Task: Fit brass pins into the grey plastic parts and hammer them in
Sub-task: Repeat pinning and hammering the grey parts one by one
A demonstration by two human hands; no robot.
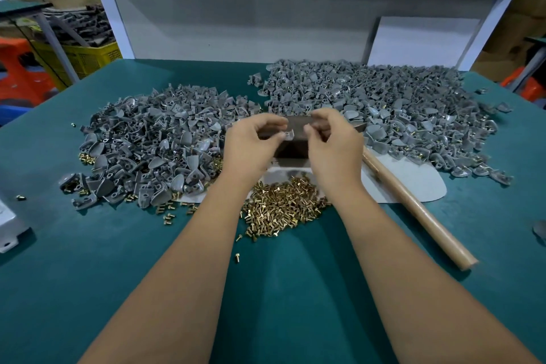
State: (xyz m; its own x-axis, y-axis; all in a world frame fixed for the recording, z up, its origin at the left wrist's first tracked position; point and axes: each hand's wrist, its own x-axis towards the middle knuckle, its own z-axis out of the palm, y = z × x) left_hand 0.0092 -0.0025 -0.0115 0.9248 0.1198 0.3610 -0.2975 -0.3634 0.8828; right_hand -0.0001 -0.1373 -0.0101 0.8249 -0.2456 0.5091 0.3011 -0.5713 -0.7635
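Observation:
My left hand (pixel 251 148) pinches a small grey plastic part (pixel 288 135) over a dark metal block (pixel 292 139) at the table's middle. My right hand (pixel 332 145) is just right of it, its thumb and fingers curled together close to the part; whether they hold a pin is hidden. A heap of brass pins (pixel 283 207) lies in front of the block, between my forearms. One pile of grey parts (pixel 153 145) spreads on the left and a larger pile (pixel 384 109) on the right, some showing brass. A hammer's wooden handle (pixel 419 210) lies on the right, its head hidden behind my right hand.
The green table mat (pixel 266 289) runs to the near edge. A grey sheet (pixel 413 183) lies under the block and hammer. A white metal bracket (pixel 9 224) sits at the left edge. Stray pins (pixel 237 257) dot the mat. A grey backboard (pixel 236 18) closes the far side.

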